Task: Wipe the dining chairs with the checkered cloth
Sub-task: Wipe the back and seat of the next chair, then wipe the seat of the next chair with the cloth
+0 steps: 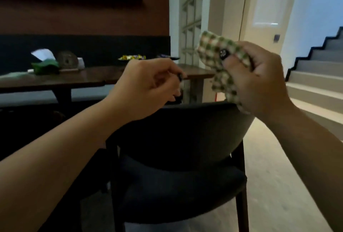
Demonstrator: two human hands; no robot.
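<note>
Head view, dining chair (178, 139): dark curved backrest nearest, under both hands.
Left hand (146, 87): fingers curled, holding nothing visible.
Right hand (259, 81): gripping checkered cloth (220, 64) above backrest's right end.
Table (89, 77): beyond.

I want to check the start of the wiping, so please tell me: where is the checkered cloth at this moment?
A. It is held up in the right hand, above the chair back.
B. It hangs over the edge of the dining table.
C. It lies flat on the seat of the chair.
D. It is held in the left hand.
A: the right hand grips the checkered cloth, bunched, above the chair back.
</note>
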